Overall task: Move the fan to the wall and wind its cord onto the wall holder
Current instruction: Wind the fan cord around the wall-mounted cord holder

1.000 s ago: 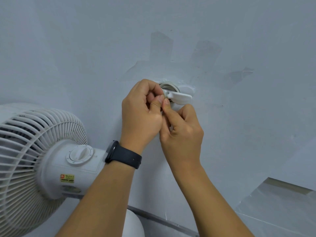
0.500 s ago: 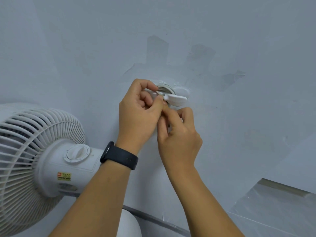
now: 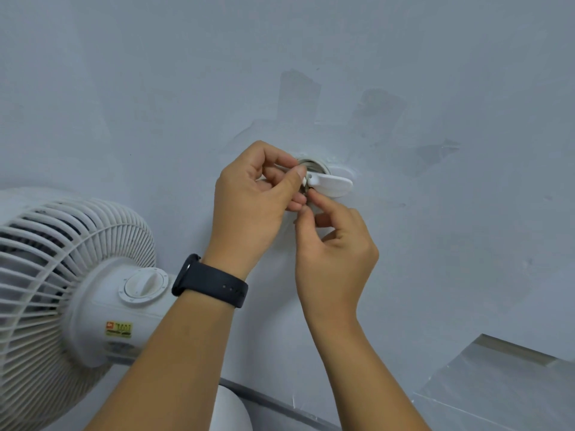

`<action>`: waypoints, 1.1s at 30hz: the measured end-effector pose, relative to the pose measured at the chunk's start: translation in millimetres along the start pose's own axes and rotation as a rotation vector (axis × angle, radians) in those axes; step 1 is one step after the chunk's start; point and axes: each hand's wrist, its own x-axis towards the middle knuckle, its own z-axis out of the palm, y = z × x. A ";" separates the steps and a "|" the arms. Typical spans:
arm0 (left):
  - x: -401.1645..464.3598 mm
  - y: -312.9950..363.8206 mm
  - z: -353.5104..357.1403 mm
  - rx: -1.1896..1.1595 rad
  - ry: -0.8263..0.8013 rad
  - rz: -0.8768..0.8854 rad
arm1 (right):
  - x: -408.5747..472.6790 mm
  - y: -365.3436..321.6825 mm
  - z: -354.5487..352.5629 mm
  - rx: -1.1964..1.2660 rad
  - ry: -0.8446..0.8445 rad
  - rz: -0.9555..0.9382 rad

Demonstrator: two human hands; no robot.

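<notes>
Hands both up at the white wall holder (image 3: 331, 181); left hand (image 3: 255, 200) pinches the cord (image 3: 306, 164) there, right hand (image 3: 334, 244) fingers curled just below, grip unclear; white fan (image 3: 62, 290) sits lower left by the wall (image 3: 155, 88).

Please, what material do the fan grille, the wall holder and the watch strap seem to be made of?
Fan grille: probably white plastic, with thick moulded ribs and a dull sheen.
Wall holder: likely smooth white plastic, softly glossy with rounded edges.
Watch strap: seemingly matte black rubber or silicone, with small punched holes.
</notes>
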 end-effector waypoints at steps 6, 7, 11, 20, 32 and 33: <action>0.0 -1.1 4.6 0.030 0.075 0.014 | 1.1 -3.5 -6.3 -0.181 -0.035 -0.089; -0.1 -0.8 5.4 0.026 0.083 0.009 | 1.4 -3.7 -7.7 -0.210 -0.034 -0.109; -0.1 1.0 5.6 -0.030 0.076 -0.060 | 3.0 -4.5 -11.0 -0.241 -0.051 -0.122; -1.1 5.7 1.3 0.013 -0.027 -0.070 | 5.8 -4.7 -13.7 0.065 -0.064 0.206; -3.4 2.4 11.8 -0.123 0.091 -0.140 | 12.6 0.7 -13.1 0.054 -0.132 0.341; -3.9 2.6 13.1 -0.118 0.094 -0.136 | 13.0 -0.1 -13.6 0.044 -0.127 0.325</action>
